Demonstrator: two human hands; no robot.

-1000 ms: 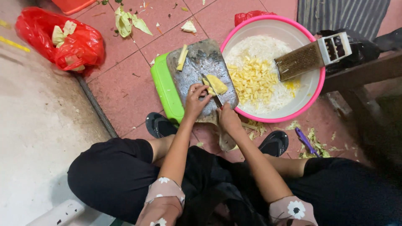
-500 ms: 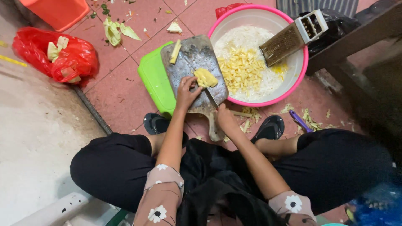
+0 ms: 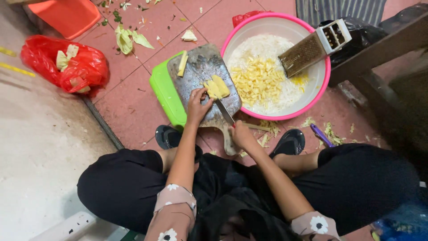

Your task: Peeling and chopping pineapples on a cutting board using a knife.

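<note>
A small stack of pale yellow vegetable slices [image 3: 217, 87] lies near the middle of a worn grey wooden cutting board [image 3: 200, 67] set on the red tiled floor [image 3: 129, 107]. The left hand [image 3: 197, 103] is curled over the near edge of the stack, fingertips pressing on the slices to pin them down. The right hand [image 3: 241, 134] is closed around the handle of a kitchen knife [image 3: 224, 111], whose blade angles up across the board with its tip just beside the slices and the left fingers.

One more pale strip of vegetable [image 3: 182, 64] lies apart at the far left of the board. The board rests partly on a bright green plastic tray [image 3: 166, 89] and touches a pink-rimmed round plastic basin [image 3: 321, 85] on its right. The basin holds a heap of yellow chopped pieces [image 3: 258, 80] over white shreds, and a metal box grater [image 3: 312, 47] leans on its far rim.

The person squats with black trousers and black sandals [image 3: 290, 142] just below the board. Scraps of peel lie near the feet, with a purple-handled tool [image 3: 321, 135] beside them. Well off to the left sits a red plastic bag [image 3: 67, 67] holding leaf trimmings, and loose green cabbage leaves [image 3: 127, 39] lie beyond the board.
</note>
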